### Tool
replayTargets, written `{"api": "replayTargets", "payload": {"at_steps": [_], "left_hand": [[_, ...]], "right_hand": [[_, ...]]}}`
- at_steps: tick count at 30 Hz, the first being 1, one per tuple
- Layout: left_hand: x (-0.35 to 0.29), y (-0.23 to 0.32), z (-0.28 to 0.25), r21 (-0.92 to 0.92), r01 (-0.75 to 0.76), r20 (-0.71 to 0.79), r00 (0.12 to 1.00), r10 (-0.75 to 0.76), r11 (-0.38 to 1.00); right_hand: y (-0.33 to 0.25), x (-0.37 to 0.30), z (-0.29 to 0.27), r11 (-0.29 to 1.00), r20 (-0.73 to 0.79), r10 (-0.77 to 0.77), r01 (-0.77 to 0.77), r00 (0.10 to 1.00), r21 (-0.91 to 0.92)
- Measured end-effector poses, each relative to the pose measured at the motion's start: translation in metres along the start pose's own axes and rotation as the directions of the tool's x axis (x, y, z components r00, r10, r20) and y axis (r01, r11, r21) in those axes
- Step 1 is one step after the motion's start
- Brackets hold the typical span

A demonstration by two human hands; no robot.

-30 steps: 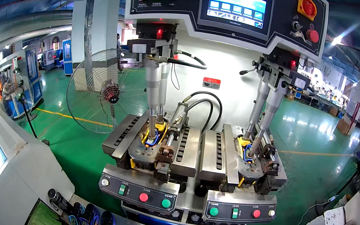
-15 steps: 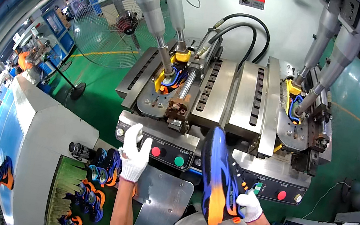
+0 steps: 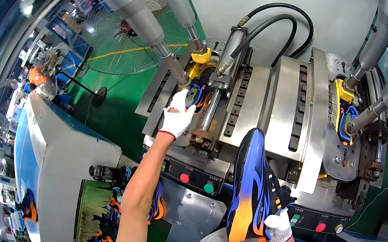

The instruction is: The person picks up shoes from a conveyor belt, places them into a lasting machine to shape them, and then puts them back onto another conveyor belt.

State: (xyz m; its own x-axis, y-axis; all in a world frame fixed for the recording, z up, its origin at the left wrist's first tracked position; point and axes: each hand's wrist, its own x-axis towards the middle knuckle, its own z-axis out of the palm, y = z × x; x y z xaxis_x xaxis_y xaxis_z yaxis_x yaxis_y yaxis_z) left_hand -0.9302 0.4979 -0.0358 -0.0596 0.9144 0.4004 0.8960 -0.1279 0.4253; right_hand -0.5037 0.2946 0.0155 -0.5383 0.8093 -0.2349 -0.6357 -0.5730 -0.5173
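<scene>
My right hand (image 3: 278, 228), in a white glove, grips a black, blue and orange sneaker (image 3: 247, 186) by its heel end. The sneaker stands on edge, its blue-to-orange sole facing left and its toe pointing away from me. My left hand (image 3: 178, 116), also gloved, reaches over the left station of the press. Its fingers are apart and lie at the near end of a second shoe (image 3: 199, 94) clamped there. Whether the fingertips touch that shoe cannot be made out. A third shoe (image 3: 347, 121) sits clamped in the right station under a yellow pad (image 3: 345, 91).
Slanting metal cylinders (image 3: 138, 11) come down onto both stations. A control panel (image 3: 192, 176) with red and green buttons runs along the press front. Several sneakers (image 3: 112, 210) lie on a rack at lower left, beside a flask (image 3: 102, 173). A large fan (image 3: 112, 56) stands behind.
My left hand has moved forward and right, from above the panel to the left station's shoe. The right hand still holds the sneaker. The whole view has shifted.
</scene>
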Motion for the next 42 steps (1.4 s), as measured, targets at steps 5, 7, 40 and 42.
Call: {"api": "replayTargets", "payload": {"at_steps": [5,7,40,42], "left_hand": [[0.059,-0.005,0.057,0.176,0.182,0.022,0.982,-0.188,0.968],[0.077,-0.015,0.063,0.355,0.250,0.074,0.953,-0.294,0.901],[-0.614,0.191,-0.065,0.140,0.961,-0.437,-0.158,-0.885,-0.240],[-0.630,0.201,-0.022,-0.005,0.987,-0.481,-0.146,-0.865,-0.163]], "right_hand": [[0.003,-0.013,0.002,1.000,-0.110,-0.027,0.028,0.994,0.006],[0.005,-0.017,0.012,0.997,-0.171,-0.079,0.075,0.982,-0.029],[0.139,0.554,0.086,-0.405,-0.097,-0.487,-0.323,0.868,-0.856],[0.129,0.530,0.103,-0.916,0.281,-0.117,0.005,0.953,-0.401]]}}
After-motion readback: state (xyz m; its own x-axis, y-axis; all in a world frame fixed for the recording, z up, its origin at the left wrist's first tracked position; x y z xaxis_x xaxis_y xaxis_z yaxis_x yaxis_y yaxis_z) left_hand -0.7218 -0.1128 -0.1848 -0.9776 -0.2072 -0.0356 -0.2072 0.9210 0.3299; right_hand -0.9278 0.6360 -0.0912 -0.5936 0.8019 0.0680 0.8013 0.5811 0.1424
